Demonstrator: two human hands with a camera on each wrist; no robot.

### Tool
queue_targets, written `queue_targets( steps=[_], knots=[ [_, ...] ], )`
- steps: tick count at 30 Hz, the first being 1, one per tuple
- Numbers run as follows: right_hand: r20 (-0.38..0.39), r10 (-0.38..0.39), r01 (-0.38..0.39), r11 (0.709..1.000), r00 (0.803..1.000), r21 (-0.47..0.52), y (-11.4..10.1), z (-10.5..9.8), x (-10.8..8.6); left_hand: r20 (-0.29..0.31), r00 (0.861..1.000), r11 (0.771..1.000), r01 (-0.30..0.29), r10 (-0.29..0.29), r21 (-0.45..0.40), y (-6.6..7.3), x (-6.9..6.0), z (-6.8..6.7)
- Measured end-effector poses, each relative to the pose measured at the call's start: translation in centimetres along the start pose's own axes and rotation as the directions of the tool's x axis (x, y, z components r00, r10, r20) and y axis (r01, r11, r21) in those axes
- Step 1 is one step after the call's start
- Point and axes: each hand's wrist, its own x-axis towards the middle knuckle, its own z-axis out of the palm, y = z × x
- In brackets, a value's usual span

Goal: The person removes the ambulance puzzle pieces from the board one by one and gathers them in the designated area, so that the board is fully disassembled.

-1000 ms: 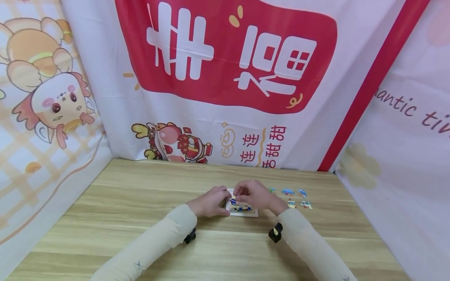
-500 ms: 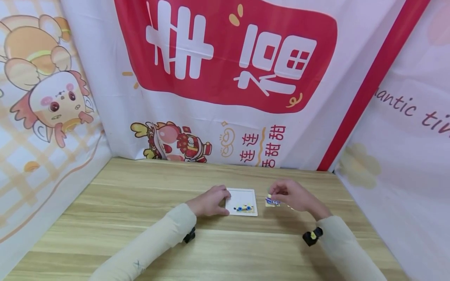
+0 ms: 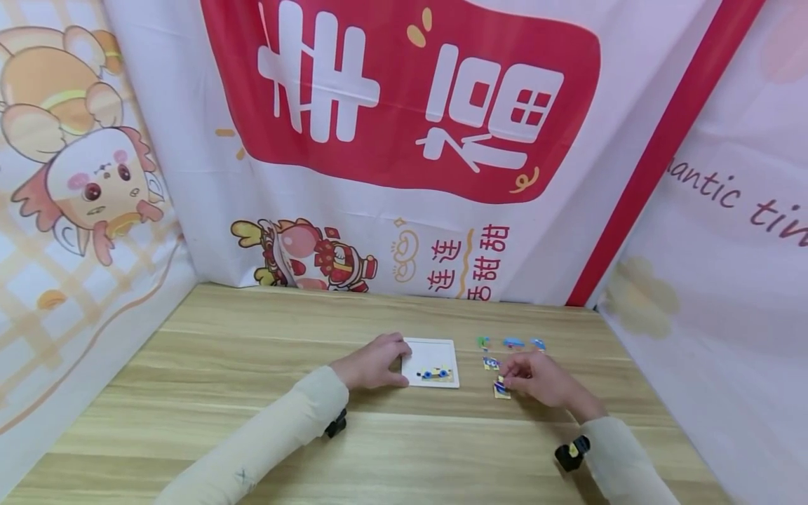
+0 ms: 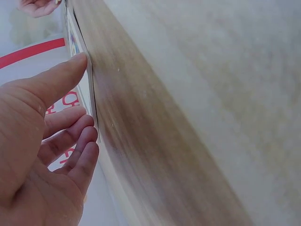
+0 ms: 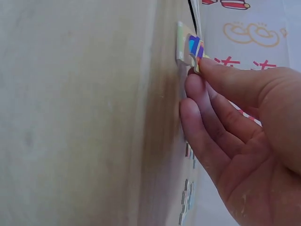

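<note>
A white puzzle board (image 3: 429,349) lies flat on the wooden table, with one yellow piece with blue wheels (image 3: 437,374) at its lower right. My left hand (image 3: 374,362) is at the board's left edge; in the left wrist view its thumb and bent fingertips touch the rim (image 4: 93,101), spaced apart along it. Right of the board, my right hand (image 3: 541,379) pinches a yellow and blue puzzle piece (image 3: 501,389) between thumb and fingers, low over the table. In the right wrist view this puzzle piece (image 5: 195,47) sticks out past the fingertips.
Behind the right hand lie loose puzzle pieces: a blue and white one (image 3: 491,362), a green one (image 3: 483,343), a blue one (image 3: 513,342) and another blue one (image 3: 537,344). Printed cloth (image 3: 404,175) hangs at the table's back and sides.
My right hand has moved from over the board to the right and then toward me, carrying the puzzle piece. The board is uncovered. My left hand has stayed at the board's left edge.
</note>
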Motion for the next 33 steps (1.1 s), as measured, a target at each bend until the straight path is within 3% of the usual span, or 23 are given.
queue_targets(
  steps=[7,19,27,33],
  knots=[
    [-0.042,-0.006,0.004,0.999,0.999,-0.034,-0.3,0.5,0.6,-0.002,1.0,1.0,-0.007,0.007,0.019,-0.2,0.1,0.0],
    [-0.037,0.101,-0.105,0.987,0.994,-0.119,-2.0,1.1,1.6,0.006,1.0,1.0,-0.005,0.005,0.0,-0.4,0.2,0.0],
    [0.022,0.048,-0.044,0.988,0.999,-0.151,-5.3,1.7,4.4,0.009,1.0,1.0,-0.005,0.005,0.0,-0.1,0.1,-0.1],
    [0.091,-0.047,0.062,0.982,0.995,-0.176,-8.0,2.9,6.7,0.002,1.0,1.0,-0.009,0.009,0.005,-0.2,0.2,0.0]
  ],
)
